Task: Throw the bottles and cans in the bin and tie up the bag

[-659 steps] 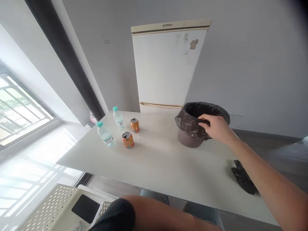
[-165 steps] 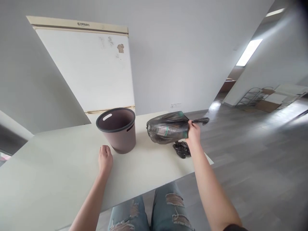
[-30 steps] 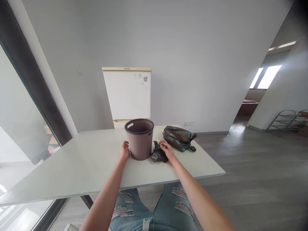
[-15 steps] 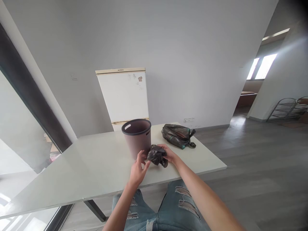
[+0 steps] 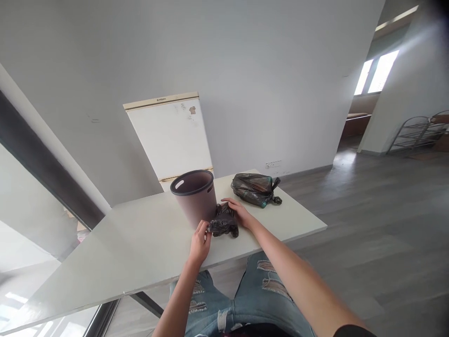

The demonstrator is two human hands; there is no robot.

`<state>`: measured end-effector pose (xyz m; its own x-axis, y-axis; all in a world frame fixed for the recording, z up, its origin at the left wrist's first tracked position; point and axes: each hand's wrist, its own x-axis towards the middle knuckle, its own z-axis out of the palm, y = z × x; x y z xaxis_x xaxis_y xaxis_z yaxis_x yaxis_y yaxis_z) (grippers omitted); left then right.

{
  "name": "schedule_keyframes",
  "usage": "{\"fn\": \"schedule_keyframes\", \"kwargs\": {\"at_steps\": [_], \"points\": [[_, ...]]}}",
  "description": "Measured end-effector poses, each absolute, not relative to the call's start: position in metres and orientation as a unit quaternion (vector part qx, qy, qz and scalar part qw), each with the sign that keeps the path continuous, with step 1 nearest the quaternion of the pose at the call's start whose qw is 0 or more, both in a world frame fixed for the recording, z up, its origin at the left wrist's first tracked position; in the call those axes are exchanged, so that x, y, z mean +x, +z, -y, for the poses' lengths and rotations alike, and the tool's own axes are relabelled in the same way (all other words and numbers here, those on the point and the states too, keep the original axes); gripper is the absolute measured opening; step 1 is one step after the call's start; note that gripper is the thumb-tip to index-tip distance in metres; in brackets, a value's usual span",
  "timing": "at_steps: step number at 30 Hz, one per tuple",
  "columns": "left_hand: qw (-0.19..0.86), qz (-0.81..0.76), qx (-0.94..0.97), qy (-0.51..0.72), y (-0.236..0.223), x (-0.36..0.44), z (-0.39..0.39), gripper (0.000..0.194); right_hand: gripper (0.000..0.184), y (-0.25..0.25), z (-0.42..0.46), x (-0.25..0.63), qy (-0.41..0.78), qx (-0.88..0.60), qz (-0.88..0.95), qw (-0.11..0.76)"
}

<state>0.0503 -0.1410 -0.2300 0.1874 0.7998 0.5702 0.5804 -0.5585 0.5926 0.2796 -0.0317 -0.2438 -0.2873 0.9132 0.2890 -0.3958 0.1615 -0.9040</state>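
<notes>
A crumpled black plastic bag (image 5: 224, 225) lies on the white table (image 5: 140, 248), just in front of a brown plastic bin (image 5: 194, 196) that stands bare, without a liner. My left hand (image 5: 200, 242) pinches the bag's left end. My right hand (image 5: 238, 213) rests on the bag's right side with its fingers curled over it. A tied black bag with bottles inside (image 5: 255, 189) lies further back to the right, apart from both hands.
A white fridge (image 5: 171, 135) stands against the wall behind the table. The table's right edge drops to a grey wooden floor (image 5: 368, 224). A wire rack (image 5: 414, 133) is far right. My knees in torn jeans (image 5: 252, 299) are under the table's near edge.
My left hand left the bin's side and came to the crumpled bag, now pinching its left end. My right hand stays on the bag. The camera has tilted slightly.
</notes>
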Motion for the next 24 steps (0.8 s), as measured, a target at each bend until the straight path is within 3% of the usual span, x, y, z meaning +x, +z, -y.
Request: {"fn": "schedule_keyframes", "kwargs": {"at_steps": [4, 7, 9, 13, 16, 19, 24], "points": [[0.132, -0.453, 0.748, 0.467, -0.233, 0.048, 0.136, 0.018, 0.031, -0.235, 0.040, 0.284, 0.567, -0.230, 0.563, 0.556], [0.136, -0.471, 0.727, 0.481, -0.239, 0.044, 0.132, 0.024, 0.049, -0.229, 0.049, 0.287, 0.564, -0.210, 0.605, 0.520], [0.142, -0.480, 0.710, 0.496, -0.243, 0.042, 0.130, 0.025, 0.050, -0.224, 0.054, 0.287, 0.570, -0.192, 0.629, 0.493], [0.167, -0.492, 0.679, 0.519, -0.248, 0.041, 0.126, 0.017, 0.068, -0.218, 0.059, 0.284, 0.577, -0.161, 0.694, 0.399], [0.184, -0.495, 0.660, 0.534, -0.248, 0.041, 0.125, 0.011, 0.049, -0.222, 0.059, 0.281, 0.593, -0.170, 0.722, 0.313], [0.181, -0.505, 0.653, 0.536, -0.245, 0.040, 0.125, 0.015, 0.047, -0.229, 0.058, 0.278, 0.610, -0.196, 0.684, 0.351], [0.165, -0.511, 0.642, 0.548, -0.239, 0.038, 0.132, 0.022, 0.045, -0.229, 0.054, 0.284, 0.594, -0.233, 0.574, 0.514]]}}
